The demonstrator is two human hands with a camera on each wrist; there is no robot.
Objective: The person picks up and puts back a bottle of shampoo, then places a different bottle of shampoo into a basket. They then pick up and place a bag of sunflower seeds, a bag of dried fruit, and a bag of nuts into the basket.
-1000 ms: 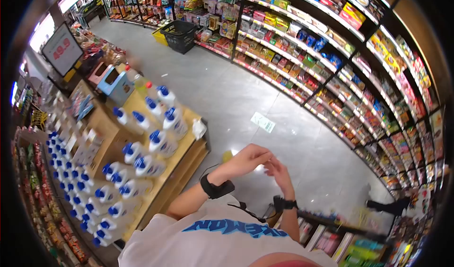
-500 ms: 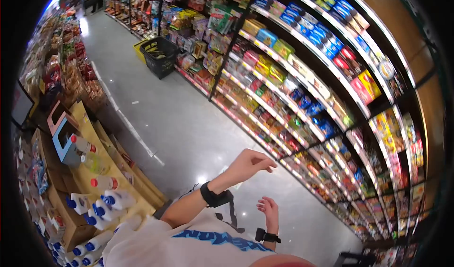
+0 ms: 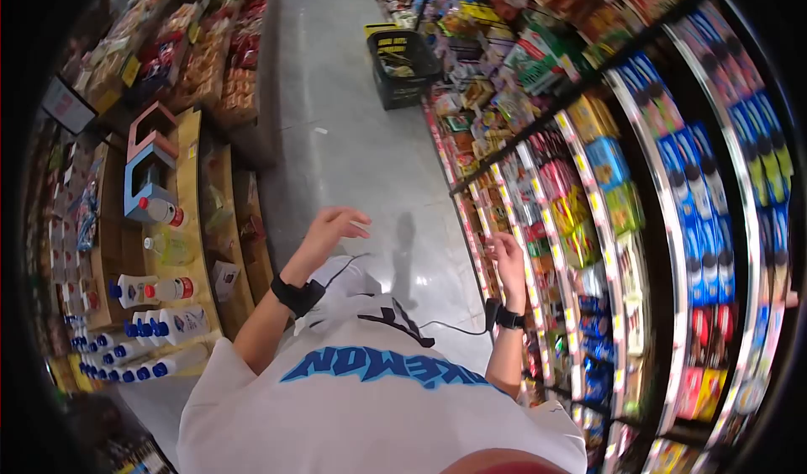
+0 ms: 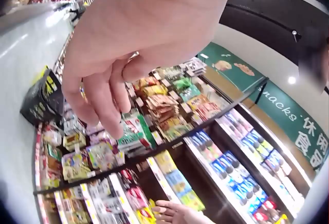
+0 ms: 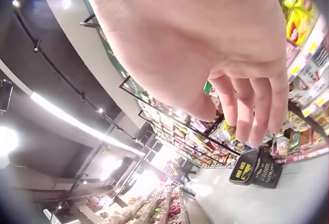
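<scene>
In the head view my left hand (image 3: 331, 232) hangs in front of my white shirt (image 3: 370, 398), fingers loosely bent and holding nothing. My right hand (image 3: 508, 264) is raised in front of the snack shelves, its fingers relaxed, with nothing in it. Across the left wrist view my left hand (image 4: 139, 39) spans the top, fingers hanging down; my right hand (image 4: 180, 213) shows at the bottom edge. From the right wrist view, the fingers of my right hand (image 5: 205, 54) point down, with the black basket (image 5: 257, 170) beyond them.
A black basket (image 3: 403, 66) stands on the aisle floor (image 3: 315, 87) against the right-hand shelves. On the left, a wooden display stand (image 3: 206, 247) holds blue-capped white bottles (image 3: 181, 324), red-capped bottles and boxes. Shelves of packaged snacks (image 3: 626, 209) fill the right side.
The head view has turned, so the aisle runs straight ahead and the shelves stand closer on the right. My hands have moved further apart, the left one going left.
</scene>
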